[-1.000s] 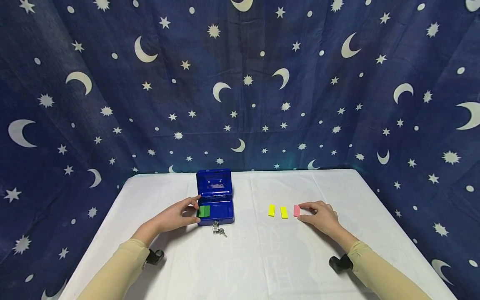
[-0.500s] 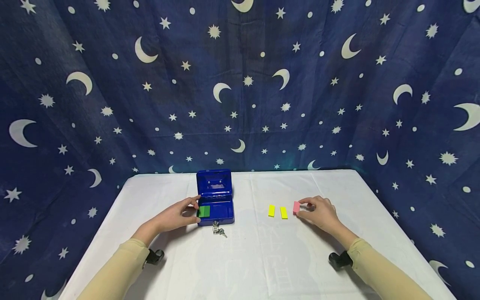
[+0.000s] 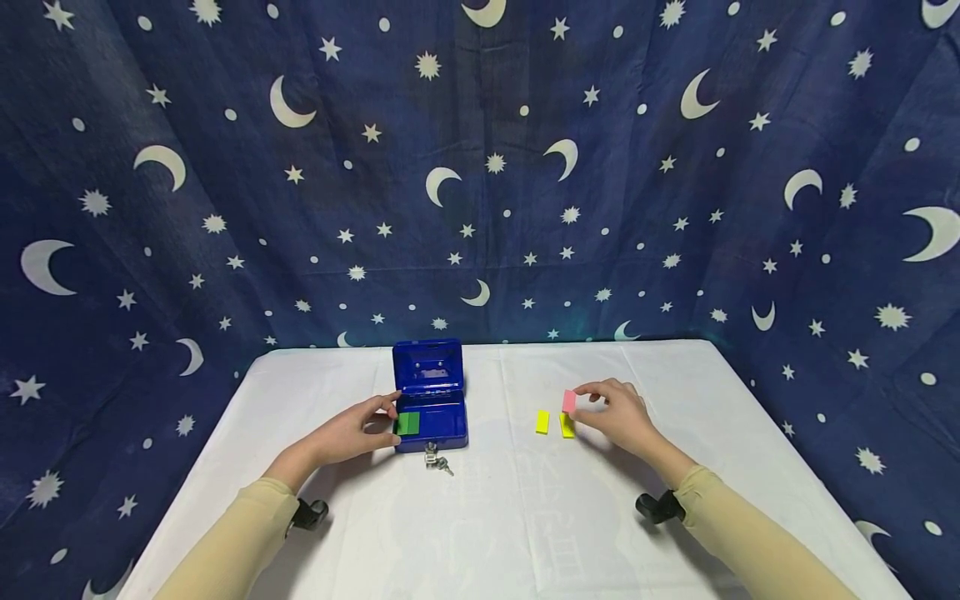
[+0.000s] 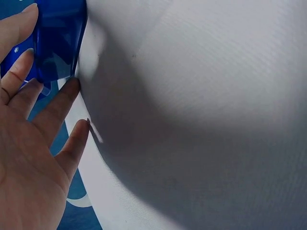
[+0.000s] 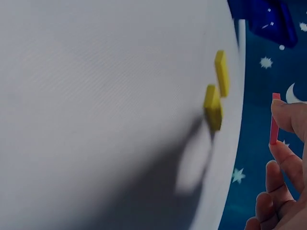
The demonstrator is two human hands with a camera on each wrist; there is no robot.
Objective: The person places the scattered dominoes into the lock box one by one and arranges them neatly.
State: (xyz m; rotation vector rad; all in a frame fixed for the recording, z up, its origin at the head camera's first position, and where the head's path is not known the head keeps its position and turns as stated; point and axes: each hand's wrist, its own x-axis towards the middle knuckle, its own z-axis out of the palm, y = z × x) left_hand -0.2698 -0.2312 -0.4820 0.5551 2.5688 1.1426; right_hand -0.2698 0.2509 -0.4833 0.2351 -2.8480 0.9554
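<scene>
My left hand touches the left side of the blue metal box, thumb near the front corner and forefinger near the hinge. Green blocks lie inside at the box's left. In the left wrist view the fingers are spread beside the blue box. My right hand pinches a pink block between thumb and fingers, raised over a yellow block that it partly hides. Another yellow block lies to the left. The pink block appears edge-on in the right wrist view.
The box lid stands raised at the back. Small keys hang at the front latch and lie on the white cloth-covered table. A dark blue curtain with moons and stars hangs behind.
My right hand has lifted the pink block off the table and moved it left, over the nearer yellow block. My left hand and the box have stayed in place.
</scene>
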